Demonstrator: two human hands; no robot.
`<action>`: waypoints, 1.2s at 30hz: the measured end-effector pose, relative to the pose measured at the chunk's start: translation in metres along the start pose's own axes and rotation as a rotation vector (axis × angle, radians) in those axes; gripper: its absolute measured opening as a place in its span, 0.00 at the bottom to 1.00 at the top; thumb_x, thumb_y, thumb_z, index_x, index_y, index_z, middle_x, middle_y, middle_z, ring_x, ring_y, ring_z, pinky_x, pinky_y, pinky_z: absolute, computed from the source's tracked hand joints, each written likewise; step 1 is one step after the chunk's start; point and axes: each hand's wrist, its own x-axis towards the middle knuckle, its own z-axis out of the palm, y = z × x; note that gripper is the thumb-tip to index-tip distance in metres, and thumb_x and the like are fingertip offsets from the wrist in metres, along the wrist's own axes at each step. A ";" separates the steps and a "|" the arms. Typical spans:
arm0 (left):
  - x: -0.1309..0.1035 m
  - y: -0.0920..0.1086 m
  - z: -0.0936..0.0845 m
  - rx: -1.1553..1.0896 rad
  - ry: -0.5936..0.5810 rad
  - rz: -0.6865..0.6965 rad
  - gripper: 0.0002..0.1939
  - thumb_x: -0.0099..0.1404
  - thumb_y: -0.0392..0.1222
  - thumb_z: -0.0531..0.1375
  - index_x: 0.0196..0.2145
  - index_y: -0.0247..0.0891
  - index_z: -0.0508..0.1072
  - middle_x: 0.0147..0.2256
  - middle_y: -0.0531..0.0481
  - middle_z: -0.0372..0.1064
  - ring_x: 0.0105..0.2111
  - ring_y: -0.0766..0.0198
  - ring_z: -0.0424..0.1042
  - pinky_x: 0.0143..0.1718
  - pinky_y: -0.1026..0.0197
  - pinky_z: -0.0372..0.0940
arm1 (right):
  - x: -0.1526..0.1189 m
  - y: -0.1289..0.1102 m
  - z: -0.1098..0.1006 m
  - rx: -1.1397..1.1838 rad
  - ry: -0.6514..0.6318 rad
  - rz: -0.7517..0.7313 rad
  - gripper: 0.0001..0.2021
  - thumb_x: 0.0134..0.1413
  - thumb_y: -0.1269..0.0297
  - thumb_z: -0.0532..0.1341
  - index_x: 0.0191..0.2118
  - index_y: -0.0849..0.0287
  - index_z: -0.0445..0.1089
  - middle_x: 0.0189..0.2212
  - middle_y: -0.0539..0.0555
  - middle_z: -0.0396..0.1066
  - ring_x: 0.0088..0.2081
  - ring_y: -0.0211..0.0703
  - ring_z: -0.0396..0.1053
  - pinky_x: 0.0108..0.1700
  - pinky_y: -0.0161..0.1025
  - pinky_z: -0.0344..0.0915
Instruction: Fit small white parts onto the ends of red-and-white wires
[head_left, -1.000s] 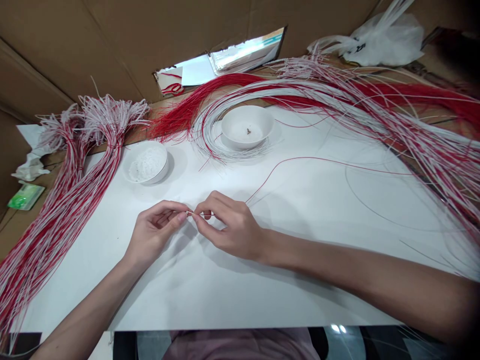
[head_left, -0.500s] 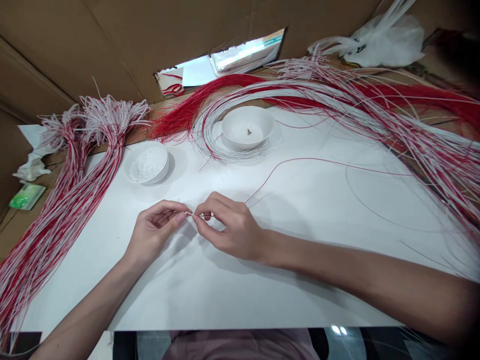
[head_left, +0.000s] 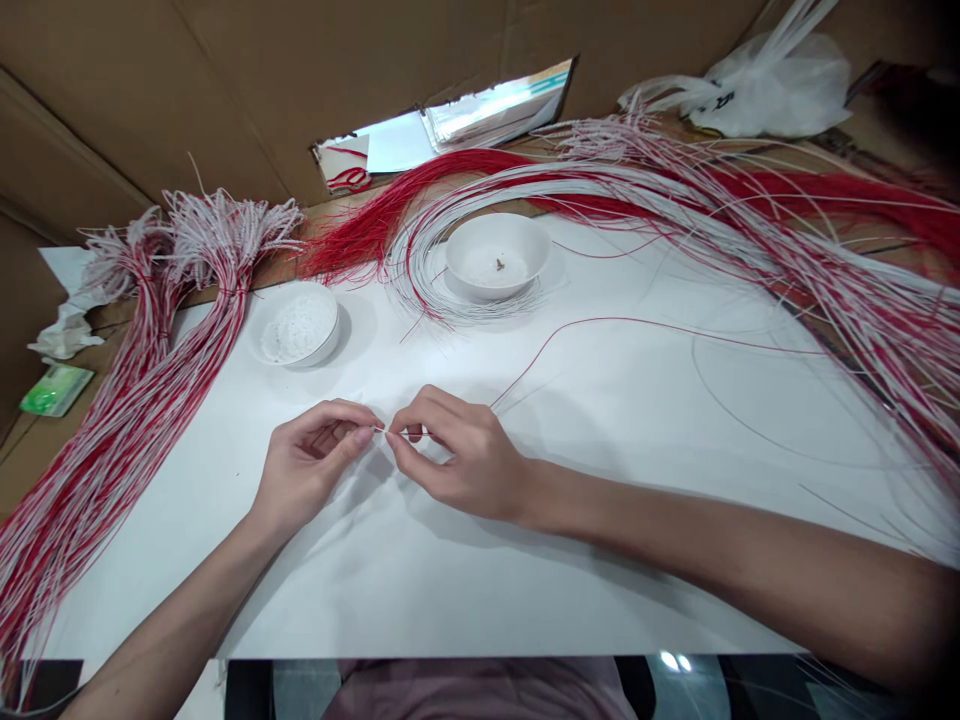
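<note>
Over the white tabletop (head_left: 525, 590), my left hand (head_left: 304, 465) pinches one end of a thin white wire (head_left: 380, 430) between thumb and forefinger. My right hand (head_left: 472, 455) has its thumb and forefinger closed on the same short stretch, just to the right, with the fingertips almost meeting. A thin red wire (head_left: 559, 330) emerges behind my right hand and runs off across the table to the right. Whether the white and red wires are joined or only lie side by side is hidden by the fingers.
A bowl of small white pieces (head_left: 296, 325) and a bowl with a few dark bits (head_left: 499, 255) stand beyond my hands. Tied red-and-white wire bundles (head_left: 180, 330) lie left. Loose red and white wires (head_left: 787, 225) curve along the back right. A cardboard wall (head_left: 247, 90) encloses the back.
Both hands stay pinched in nearly the same place. The short white stretch between the fingertips looks slightly straighter.
</note>
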 end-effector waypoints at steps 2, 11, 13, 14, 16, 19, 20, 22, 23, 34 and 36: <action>0.000 0.001 0.001 0.011 0.006 0.014 0.03 0.60 0.40 0.66 0.33 0.39 0.78 0.34 0.48 0.76 0.35 0.62 0.74 0.36 0.63 0.68 | 0.000 0.000 0.000 0.001 -0.004 0.006 0.04 0.58 0.73 0.56 0.34 0.59 0.66 0.26 0.49 0.65 0.27 0.33 0.63 0.28 0.32 0.60; 0.000 0.001 0.004 -0.020 -0.012 0.007 0.02 0.60 0.38 0.66 0.33 0.39 0.78 0.33 0.48 0.76 0.35 0.63 0.74 0.38 0.64 0.68 | 0.000 -0.001 0.000 0.005 -0.005 0.003 0.04 0.58 0.73 0.57 0.34 0.60 0.67 0.26 0.49 0.66 0.27 0.33 0.64 0.28 0.31 0.61; 0.000 0.001 0.003 -0.018 -0.012 -0.001 0.02 0.60 0.38 0.66 0.32 0.39 0.78 0.33 0.48 0.76 0.35 0.63 0.74 0.38 0.63 0.68 | 0.000 -0.001 0.000 -0.001 -0.004 0.002 0.04 0.58 0.73 0.56 0.34 0.59 0.67 0.26 0.49 0.66 0.27 0.33 0.64 0.27 0.31 0.60; 0.000 0.002 0.003 -0.015 -0.010 -0.003 0.02 0.59 0.39 0.66 0.32 0.39 0.78 0.33 0.48 0.76 0.35 0.62 0.74 0.37 0.63 0.68 | 0.000 -0.001 0.000 -0.001 -0.006 0.001 0.04 0.58 0.73 0.56 0.34 0.59 0.67 0.26 0.49 0.66 0.27 0.33 0.64 0.28 0.31 0.61; 0.000 0.002 0.003 -0.004 -0.001 0.011 0.03 0.59 0.39 0.67 0.32 0.39 0.78 0.33 0.48 0.76 0.35 0.61 0.74 0.38 0.62 0.68 | 0.000 -0.001 0.000 -0.002 -0.012 0.001 0.04 0.58 0.73 0.56 0.34 0.59 0.67 0.26 0.49 0.66 0.28 0.33 0.64 0.28 0.31 0.61; -0.001 0.002 0.004 0.030 0.013 0.068 0.03 0.58 0.38 0.67 0.31 0.39 0.78 0.33 0.47 0.76 0.35 0.61 0.73 0.37 0.61 0.68 | -0.001 -0.001 0.000 -0.004 -0.023 0.011 0.04 0.58 0.73 0.56 0.35 0.60 0.67 0.27 0.49 0.67 0.28 0.33 0.65 0.28 0.31 0.62; -0.001 0.002 0.005 0.042 0.020 0.085 0.02 0.58 0.38 0.67 0.31 0.39 0.79 0.33 0.47 0.76 0.35 0.61 0.73 0.37 0.61 0.68 | -0.001 0.000 0.000 -0.002 -0.028 0.013 0.04 0.59 0.73 0.56 0.35 0.60 0.68 0.28 0.50 0.67 0.28 0.33 0.65 0.28 0.31 0.62; 0.000 0.002 0.005 0.056 0.033 0.104 0.03 0.57 0.37 0.67 0.31 0.39 0.78 0.32 0.48 0.75 0.35 0.61 0.73 0.38 0.61 0.67 | -0.001 0.001 0.000 0.003 -0.042 0.009 0.05 0.60 0.72 0.56 0.36 0.60 0.69 0.28 0.50 0.68 0.28 0.33 0.65 0.28 0.31 0.62; 0.000 0.001 0.005 0.063 0.039 0.106 0.03 0.57 0.37 0.67 0.32 0.39 0.78 0.32 0.48 0.75 0.35 0.61 0.73 0.38 0.61 0.67 | -0.001 0.001 0.000 0.003 -0.048 0.007 0.05 0.60 0.72 0.56 0.37 0.60 0.69 0.29 0.51 0.68 0.29 0.33 0.66 0.28 0.31 0.62; -0.002 -0.007 -0.003 0.230 -0.027 0.221 0.06 0.63 0.35 0.63 0.37 0.42 0.79 0.35 0.48 0.77 0.38 0.59 0.73 0.40 0.58 0.67 | -0.004 0.006 0.000 -0.043 -0.008 0.054 0.05 0.62 0.67 0.60 0.38 0.60 0.74 0.29 0.50 0.67 0.26 0.31 0.64 0.27 0.31 0.62; -0.002 -0.006 -0.004 0.253 -0.038 0.222 0.07 0.63 0.34 0.62 0.37 0.42 0.79 0.36 0.49 0.77 0.38 0.60 0.73 0.40 0.59 0.67 | -0.005 0.006 0.000 -0.046 0.001 0.046 0.05 0.61 0.68 0.60 0.38 0.60 0.74 0.28 0.49 0.67 0.26 0.31 0.63 0.27 0.31 0.61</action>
